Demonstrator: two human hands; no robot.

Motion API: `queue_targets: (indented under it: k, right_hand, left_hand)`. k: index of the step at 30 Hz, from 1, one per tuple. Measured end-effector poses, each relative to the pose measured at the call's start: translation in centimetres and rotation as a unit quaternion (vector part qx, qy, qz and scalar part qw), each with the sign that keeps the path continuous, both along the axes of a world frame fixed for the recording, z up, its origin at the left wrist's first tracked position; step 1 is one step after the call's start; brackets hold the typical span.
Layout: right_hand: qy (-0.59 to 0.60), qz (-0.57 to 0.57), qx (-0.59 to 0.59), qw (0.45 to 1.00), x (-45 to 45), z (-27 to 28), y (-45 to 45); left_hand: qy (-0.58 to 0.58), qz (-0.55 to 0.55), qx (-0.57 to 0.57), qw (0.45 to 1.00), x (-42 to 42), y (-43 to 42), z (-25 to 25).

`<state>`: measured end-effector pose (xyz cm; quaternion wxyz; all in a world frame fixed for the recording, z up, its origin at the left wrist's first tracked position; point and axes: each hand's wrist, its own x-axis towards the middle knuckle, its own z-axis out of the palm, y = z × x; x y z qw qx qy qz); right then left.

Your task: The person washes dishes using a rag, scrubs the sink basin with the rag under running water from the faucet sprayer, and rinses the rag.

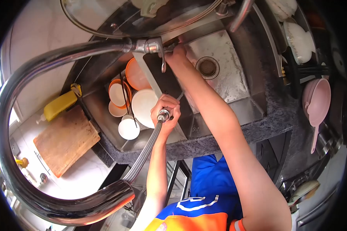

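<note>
My left hand [166,109] is closed around the spray head [164,115] of a pull-out tap, over the divider between two steel basins. A ribbed hose [142,154] runs from it to the tap's curved spout. My right hand [177,54] reaches to the back of the right basin [223,50], fingers curled; what they grip is hidden. A dark flat surface [162,75], which I cannot identify, lies between my hands. In the left basin are an orange bowl [137,73], a white plate [142,106], several smaller bowls [129,128] and dark chopsticks [127,96].
The large chrome spout [11,115] arches across the left side. A glass lid [104,23] stands behind the sink. Left are a wooden cutting board [67,140] and yellow bottle [60,105]. A pink pan [317,98] and white bowls [298,42] are at right.
</note>
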<state>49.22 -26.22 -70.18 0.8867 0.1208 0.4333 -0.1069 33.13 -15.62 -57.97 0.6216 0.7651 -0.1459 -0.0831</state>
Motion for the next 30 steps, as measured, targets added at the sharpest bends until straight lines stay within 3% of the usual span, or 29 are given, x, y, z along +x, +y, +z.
queue_targets:
  k: [2,4,5,6,10,14,18,20,26,28,29,30]
  right_hand:
    - [-0.029,0.014,0.016,0.999,0.0,1.1,-1.3]
    - [0.032,0.065,-0.091,0.993,-1.1,2.1,-3.0]
    - [0.039,0.164,-0.163,0.972,-1.5,0.3,-4.0]
    - [0.039,0.163,-0.168,0.971,-1.9,0.4,-5.9]
    - [-0.026,0.080,-0.165,0.983,-2.7,2.2,-12.5]
    - [0.096,0.031,-0.169,0.980,-0.5,-1.0,-10.9]
    - [0.039,-0.007,-0.171,0.985,0.6,-5.0,-9.9]
    - [0.022,0.013,-0.098,0.995,0.0,-5.4,-10.8]
    - [-0.015,-0.037,-0.266,0.963,-2.8,1.9,-16.4]
    - [-0.013,-0.066,-0.275,0.959,-1.9,-0.4,-16.6]
    - [0.045,-0.061,-0.269,0.960,-1.7,-2.3,-16.5]
    - [0.051,-0.044,-0.228,0.971,-0.9,-9.1,-16.9]
  left_hand:
    - [-0.008,-0.002,-0.001,1.000,0.1,-0.2,-0.4]
    - [-0.006,0.004,0.004,1.000,-0.3,-0.3,0.0]
    - [0.010,0.008,0.010,1.000,-0.4,-0.5,0.3]
    - [0.009,0.006,0.005,1.000,-0.2,-0.7,0.2]
    - [-0.013,-0.006,-0.010,1.000,0.2,-1.0,0.0]
    - [-0.003,-0.010,-0.024,1.000,0.7,-1.8,-0.1]
    - [-0.031,-0.014,-0.043,0.998,1.1,-2.3,-1.0]
    - [-0.035,0.002,-0.032,0.999,1.1,-2.6,-0.8]
    - [-0.027,-0.009,-0.047,0.999,1.2,-3.9,-0.3]
    - [-0.012,-0.030,-0.052,0.998,1.1,-4.3,-0.2]
    - [-0.006,-0.026,-0.049,0.998,1.1,-4.4,-0.2]
    - [-0.003,-0.025,-0.047,0.999,0.9,-4.5,0.0]
